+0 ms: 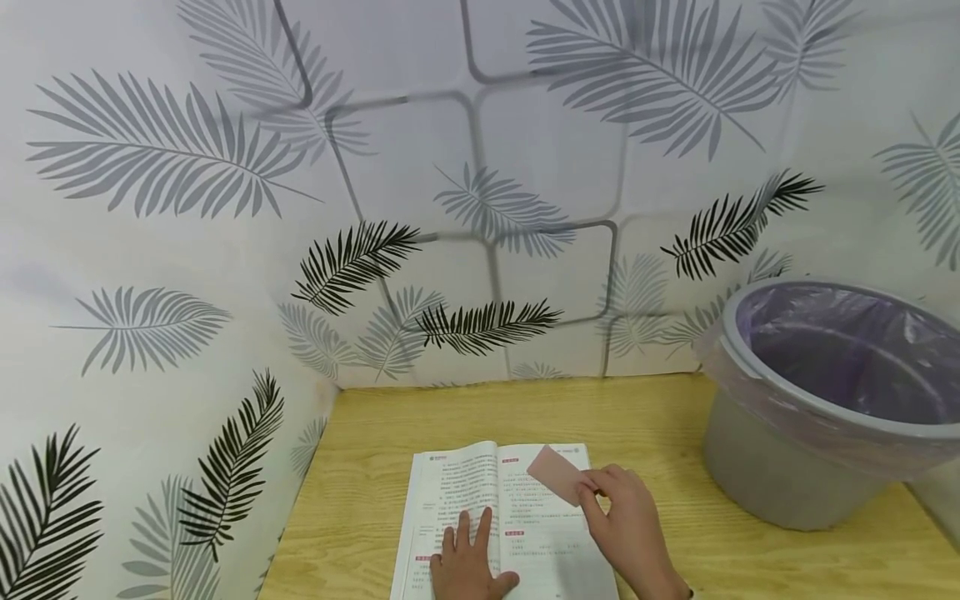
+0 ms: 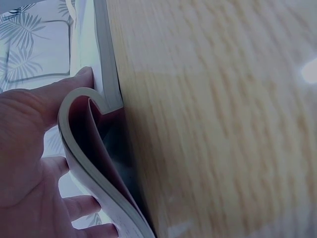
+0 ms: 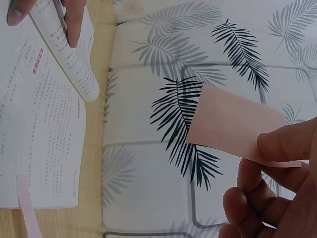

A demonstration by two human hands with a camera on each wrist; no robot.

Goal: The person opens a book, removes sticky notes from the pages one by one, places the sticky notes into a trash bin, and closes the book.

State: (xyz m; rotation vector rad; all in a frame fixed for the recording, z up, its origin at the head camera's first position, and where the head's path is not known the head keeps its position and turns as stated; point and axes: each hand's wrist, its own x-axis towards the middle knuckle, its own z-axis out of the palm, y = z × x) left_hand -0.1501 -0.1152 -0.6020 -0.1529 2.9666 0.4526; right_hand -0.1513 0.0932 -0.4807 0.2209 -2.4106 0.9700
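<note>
An open book [image 1: 536, 575] with printed text lies on the table, its left pages bulging up near the spine. My left hand [image 1: 468, 571] rests on the left page with fingers spread; the left wrist view shows the thumb [image 2: 84, 77] and fingers on the curved pages [image 2: 101, 181]. Between thumb and fingers, my right hand [image 1: 630, 525] pinches a small pink paper slip [image 3: 233, 124], raised above the right page. A pink strip [image 3: 25, 203] lies across the page edge in the right wrist view.
To the right on the wooden table [image 1: 420, 412] stands a grey bucket [image 1: 780, 467], lined with a translucent purple bag [image 1: 840, 350]. Leaf-patterned covering [image 1: 540, 183] rises behind the table and along its left side.
</note>
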